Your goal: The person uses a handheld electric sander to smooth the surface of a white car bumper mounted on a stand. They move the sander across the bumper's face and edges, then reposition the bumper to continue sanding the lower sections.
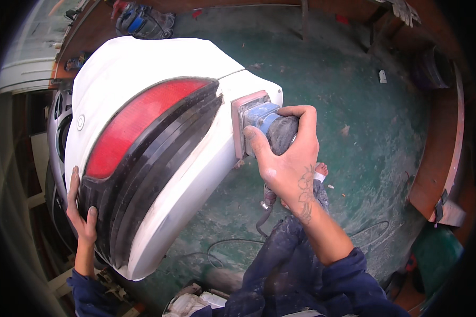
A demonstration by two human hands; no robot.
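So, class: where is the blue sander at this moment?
In the head view, the blue sander sits just right of centre, gripped by the right hand, its pad pressed against the right edge of the white car panel, beside the red light lens.

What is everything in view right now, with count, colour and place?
car body panel: one, white, with a red lamp lens and black trim, left of centre.
power sander: one, blue and grey with a pinkish pad, pressed to the panel's right edge.
hose: one, dark, hanging below the sander.
floor: green, dusty, right and centre.
cable: one, thin and dark, on the floor at lower centre.
machine: one, grey and blue, top left.
left hand: flat on the panel's lower left edge.
right hand: gripping the sander, dark blue sleeve.
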